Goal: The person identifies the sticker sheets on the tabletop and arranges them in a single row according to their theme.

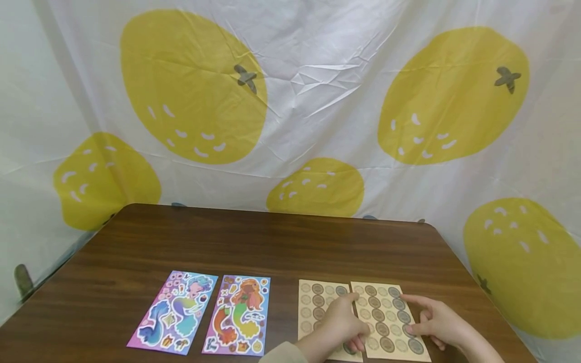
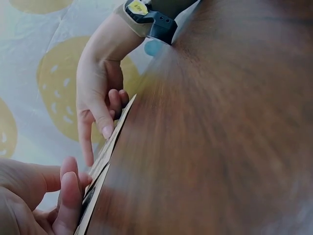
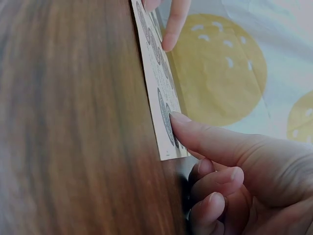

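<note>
Two tan sticker sheets (image 1: 380, 302) printed with rows of round grey and pale seals lie side by side on the table. My left hand (image 1: 339, 320) rests over the left tan sheet (image 1: 306, 301), covering part of it. Its index finger and thumb reach the seam between the sheets and touch the right one's left edge. At that sheet's right edge is my right hand (image 1: 439, 320), index finger stretched toward the upper corner. In the right wrist view its thumb (image 3: 195, 133) presses on the printed face, and the other fingers curl beside the edge.
Two colourful mermaid sticker sheets, one blue-haired (image 1: 174, 312) and one orange-haired (image 1: 238, 315), lie to the left on the dark wooden table (image 1: 254, 237). Behind the table hangs a white cloth (image 1: 313, 30) with large yellow fruit shapes.
</note>
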A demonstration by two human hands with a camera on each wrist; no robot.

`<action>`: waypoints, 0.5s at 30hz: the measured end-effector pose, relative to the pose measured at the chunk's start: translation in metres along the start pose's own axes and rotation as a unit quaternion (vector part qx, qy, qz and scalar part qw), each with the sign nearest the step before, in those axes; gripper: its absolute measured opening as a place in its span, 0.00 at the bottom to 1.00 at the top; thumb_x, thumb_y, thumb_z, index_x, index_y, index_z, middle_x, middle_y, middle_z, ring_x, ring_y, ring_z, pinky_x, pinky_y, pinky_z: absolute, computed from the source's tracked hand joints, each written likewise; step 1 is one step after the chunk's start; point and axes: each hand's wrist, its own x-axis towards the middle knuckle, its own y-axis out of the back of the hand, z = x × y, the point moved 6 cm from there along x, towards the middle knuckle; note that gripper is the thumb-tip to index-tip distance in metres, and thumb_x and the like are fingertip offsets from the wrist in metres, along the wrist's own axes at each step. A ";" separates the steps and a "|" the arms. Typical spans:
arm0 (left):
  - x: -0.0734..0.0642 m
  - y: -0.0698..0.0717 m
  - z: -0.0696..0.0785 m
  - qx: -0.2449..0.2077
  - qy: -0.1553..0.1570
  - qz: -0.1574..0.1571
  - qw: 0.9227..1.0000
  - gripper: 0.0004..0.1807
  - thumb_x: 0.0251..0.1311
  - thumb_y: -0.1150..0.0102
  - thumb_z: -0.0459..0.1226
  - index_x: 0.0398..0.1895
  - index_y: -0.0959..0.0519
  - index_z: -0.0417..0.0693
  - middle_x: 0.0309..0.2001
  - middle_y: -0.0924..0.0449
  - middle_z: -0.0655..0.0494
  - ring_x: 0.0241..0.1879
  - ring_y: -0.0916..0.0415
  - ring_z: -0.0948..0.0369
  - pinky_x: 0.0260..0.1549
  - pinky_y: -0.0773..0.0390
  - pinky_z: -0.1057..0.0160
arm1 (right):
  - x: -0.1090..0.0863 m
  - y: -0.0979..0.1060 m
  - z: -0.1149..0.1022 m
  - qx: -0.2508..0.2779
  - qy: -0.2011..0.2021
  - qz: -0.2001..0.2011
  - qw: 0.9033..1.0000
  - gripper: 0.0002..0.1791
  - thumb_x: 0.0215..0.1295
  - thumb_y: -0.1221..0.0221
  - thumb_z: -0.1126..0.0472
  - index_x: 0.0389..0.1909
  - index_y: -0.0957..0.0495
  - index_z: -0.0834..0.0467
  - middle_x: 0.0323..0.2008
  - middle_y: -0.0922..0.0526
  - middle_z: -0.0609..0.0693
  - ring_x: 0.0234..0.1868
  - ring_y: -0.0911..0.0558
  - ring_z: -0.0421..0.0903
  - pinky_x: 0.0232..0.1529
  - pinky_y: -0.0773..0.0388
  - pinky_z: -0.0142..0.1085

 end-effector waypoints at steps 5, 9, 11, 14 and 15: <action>0.000 0.000 0.000 0.008 -0.004 0.007 1.000 0.40 0.37 0.39 0.19 0.63 0.32 0.34 0.07 0.28 0.52 0.04 0.34 0.66 0.04 0.31 0.70 | 0.000 0.001 0.002 0.002 -0.003 -0.001 1.000 0.47 0.52 0.30 0.57 0.66 0.42 0.74 0.12 0.35 0.43 0.07 0.38 0.33 0.09 0.39 0.25; 0.001 0.000 -0.001 0.010 -0.006 0.010 1.000 0.40 0.38 0.37 0.19 0.63 0.32 0.34 0.07 0.28 0.52 0.04 0.34 0.65 0.04 0.30 0.69 | 0.000 0.001 0.003 -0.002 -0.003 0.004 1.000 0.47 0.51 0.29 0.56 0.66 0.42 0.74 0.12 0.35 0.44 0.07 0.38 0.33 0.09 0.39 0.25; 0.000 0.000 -0.001 0.008 -0.008 0.012 1.000 0.40 0.38 0.37 0.19 0.63 0.32 0.34 0.07 0.28 0.52 0.04 0.34 0.65 0.04 0.29 0.69 | 0.000 0.001 0.003 -0.003 -0.005 0.007 1.000 0.48 0.51 0.29 0.55 0.66 0.42 0.74 0.12 0.35 0.44 0.07 0.38 0.34 0.09 0.39 0.25; 0.000 0.000 0.000 0.004 -0.013 0.017 1.000 0.40 0.37 0.37 0.18 0.63 0.32 0.34 0.07 0.28 0.52 0.03 0.34 0.65 0.04 0.29 0.68 | 0.000 0.002 0.003 -0.004 -0.007 0.009 1.000 0.48 0.51 0.29 0.55 0.66 0.42 0.74 0.13 0.35 0.45 0.07 0.38 0.34 0.10 0.40 0.25; 0.000 0.001 0.000 0.002 -0.013 0.018 1.000 0.40 0.37 0.37 0.18 0.63 0.32 0.33 0.07 0.28 0.52 0.03 0.34 0.65 0.04 0.29 0.68 | 0.000 0.002 0.003 -0.005 -0.008 0.010 1.000 0.48 0.50 0.29 0.55 0.66 0.42 0.74 0.13 0.35 0.45 0.07 0.38 0.34 0.10 0.39 0.25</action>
